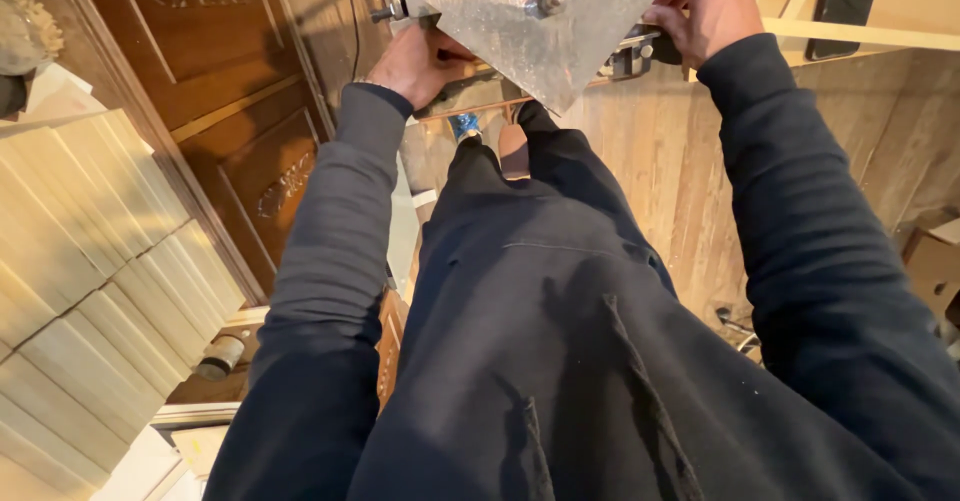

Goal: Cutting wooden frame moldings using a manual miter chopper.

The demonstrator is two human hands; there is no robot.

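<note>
— Two hands up top, both on same tool. Seeing it?

— Yep. Metal tool (540, 16), grey, w/ a triangular plate pointing down and a bolt near its top edge. Sitting at top centre of view, held out in front of the person's torso, above a strip of wood (470, 109) running under it.

— Left hand (425, 61)?

— Fingers curling in around the tool's lower left side, just under the plate. Closed grip, not spread. Fingertips tucked behind the metal, so can't tell exactly which part they're clamping.

— Right hand (705, 6)?

— Wrapping round a dark handle (640, 53) at the plate's right corner. Knuckles bunched, fist-like, thumb side facing the plate.

— Clothing?

— Dark long sleeves on both arms, dark apron or overall filling lower half of frame. Shoe tip (513, 151) showing below the tool, blue patch just beside it.

— Surroundings?

— Carved brown door panels (230, 91) lying on the left, next to stacked pale moulded boards (90, 261). Wood floor (670, 161) on the right. Cardboard box (935, 261) at far right edge. Small cylinder-shaped thing (220, 356) near the pale boards, too blurry to ID.
</note>
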